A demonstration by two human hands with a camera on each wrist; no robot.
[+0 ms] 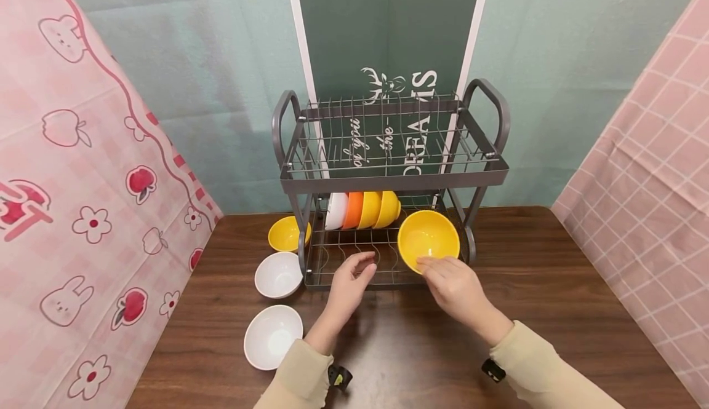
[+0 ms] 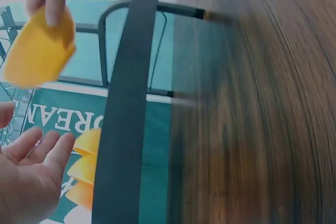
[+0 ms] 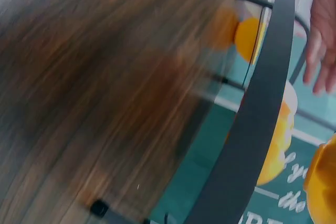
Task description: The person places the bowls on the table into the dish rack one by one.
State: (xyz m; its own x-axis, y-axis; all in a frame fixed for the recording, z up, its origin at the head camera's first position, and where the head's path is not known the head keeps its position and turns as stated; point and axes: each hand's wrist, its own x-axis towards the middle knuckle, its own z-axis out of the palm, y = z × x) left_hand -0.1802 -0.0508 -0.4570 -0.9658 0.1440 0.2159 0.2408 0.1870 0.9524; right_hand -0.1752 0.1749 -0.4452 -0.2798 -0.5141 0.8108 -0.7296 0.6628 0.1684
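Observation:
My right hand [image 1: 456, 289] pinches the near rim of a yellow bowl [image 1: 429, 237], its inside turned toward me, at the right front of the rack's lower tier. In the left wrist view the same bowl [image 2: 39, 51] hangs below the right hand's fingers. My left hand [image 1: 351, 283] is empty, fingers loosely bent, near the rack's front edge. On the lower tier of a grey two-tier dish rack [image 1: 393, 181], bowls stand on edge in a nested row: a white bowl [image 1: 335, 212], an orange bowl [image 1: 353, 212] and two yellow bowls [image 1: 389, 210].
Left of the rack, on the brown wooden table [image 1: 554, 310], sit a small yellow bowl [image 1: 285, 235], a white bowl [image 1: 278, 275] and another white bowl [image 1: 273, 337]. The rack's upper tier has wire dividers and a raised handle [image 1: 490, 111] at each end. Patterned cloths hang around the table.

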